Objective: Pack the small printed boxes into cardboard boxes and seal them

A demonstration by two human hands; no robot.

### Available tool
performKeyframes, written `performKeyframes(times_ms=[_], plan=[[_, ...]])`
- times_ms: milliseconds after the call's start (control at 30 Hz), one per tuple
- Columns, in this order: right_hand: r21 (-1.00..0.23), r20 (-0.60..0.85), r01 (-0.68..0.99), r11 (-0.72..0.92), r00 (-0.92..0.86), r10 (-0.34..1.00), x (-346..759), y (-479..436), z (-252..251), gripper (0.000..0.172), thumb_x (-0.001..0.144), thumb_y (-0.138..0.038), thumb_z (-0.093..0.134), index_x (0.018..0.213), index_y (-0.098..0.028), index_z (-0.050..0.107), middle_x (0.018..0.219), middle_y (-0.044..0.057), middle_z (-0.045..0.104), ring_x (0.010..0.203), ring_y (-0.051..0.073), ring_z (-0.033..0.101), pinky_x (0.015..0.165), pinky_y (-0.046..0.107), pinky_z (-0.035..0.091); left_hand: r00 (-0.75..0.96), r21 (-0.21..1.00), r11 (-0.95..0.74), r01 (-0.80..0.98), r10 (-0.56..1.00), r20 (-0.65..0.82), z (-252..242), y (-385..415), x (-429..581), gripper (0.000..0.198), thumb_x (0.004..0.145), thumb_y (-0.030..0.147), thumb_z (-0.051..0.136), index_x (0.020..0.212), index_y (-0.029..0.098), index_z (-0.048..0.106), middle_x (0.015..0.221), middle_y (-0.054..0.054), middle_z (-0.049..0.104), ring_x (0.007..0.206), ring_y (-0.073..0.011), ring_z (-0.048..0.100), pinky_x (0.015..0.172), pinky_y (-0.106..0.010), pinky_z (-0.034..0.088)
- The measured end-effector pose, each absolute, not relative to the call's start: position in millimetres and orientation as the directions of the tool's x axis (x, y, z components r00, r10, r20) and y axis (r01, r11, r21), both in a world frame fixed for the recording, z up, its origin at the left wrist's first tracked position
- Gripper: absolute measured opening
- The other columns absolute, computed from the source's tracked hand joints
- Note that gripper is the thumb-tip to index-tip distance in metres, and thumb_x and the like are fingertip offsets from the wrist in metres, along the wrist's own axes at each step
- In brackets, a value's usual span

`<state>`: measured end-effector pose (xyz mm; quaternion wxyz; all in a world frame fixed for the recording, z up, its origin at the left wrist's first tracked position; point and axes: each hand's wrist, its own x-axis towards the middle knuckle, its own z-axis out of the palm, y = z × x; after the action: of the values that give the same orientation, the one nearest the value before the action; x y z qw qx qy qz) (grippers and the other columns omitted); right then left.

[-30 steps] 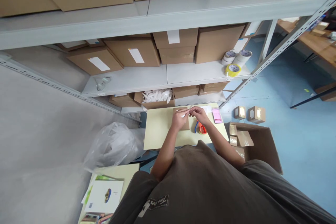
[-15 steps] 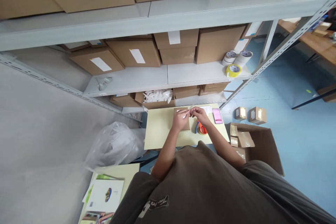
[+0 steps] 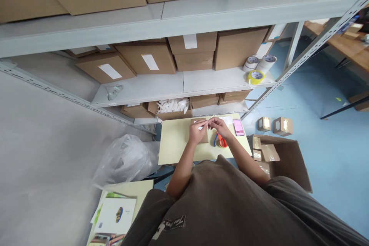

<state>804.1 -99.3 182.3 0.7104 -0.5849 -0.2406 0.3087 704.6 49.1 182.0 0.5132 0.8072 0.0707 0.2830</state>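
Above a pale yellow table point(image 3: 173, 144), my left hand point(image 3: 197, 131) and my right hand point(image 3: 219, 126) meet fingertip to fingertip. Both are closed in a pinch on a small thin white strip point(image 3: 213, 115), whose edge pokes up between them; its kind is too small to make out. Under my left hand lies a flat brown cardboard box point(image 3: 204, 139) with a white label, partly covered by the hand. An orange tape dispenser point(image 3: 221, 140) with a blue part rests below my right hand. To the right lies a phone point(image 3: 238, 127) with a pink screen.
Shelves point(image 3: 207, 80) with several cardboard boxes rise beyond the table. Tape rolls point(image 3: 255, 77) stand on the middle shelf. A large open carton point(image 3: 288, 161) and two small boxes point(image 3: 283, 126) sit on the floor at right. A plastic bag point(image 3: 127, 161) bulges at left.
The white strip has turned slightly between my fingertips and stands more upright. My hands have barely moved.
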Motion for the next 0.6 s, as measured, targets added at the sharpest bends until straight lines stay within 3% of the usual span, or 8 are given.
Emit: performKeyframes(times_ms=[600], plan=[[-0.984,0.008,-0.122,0.134,0.709,0.705,799.8,-102.8,186.2,0.035,0.089,-0.056,0.079,0.085,-0.022,0.072,0.076,0.001,0.068,0.073,0.017,0.063,0.073,0.033,0.051,0.836,0.875,-0.457,-0.16,0.408,0.366,184.1,44.1,700.8,0.016,0.099,0.031,0.073,0.105,0.025,0.087,0.11,-0.009,0.083,0.104,-0.0243,0.08,0.097,-0.042,0.066]])
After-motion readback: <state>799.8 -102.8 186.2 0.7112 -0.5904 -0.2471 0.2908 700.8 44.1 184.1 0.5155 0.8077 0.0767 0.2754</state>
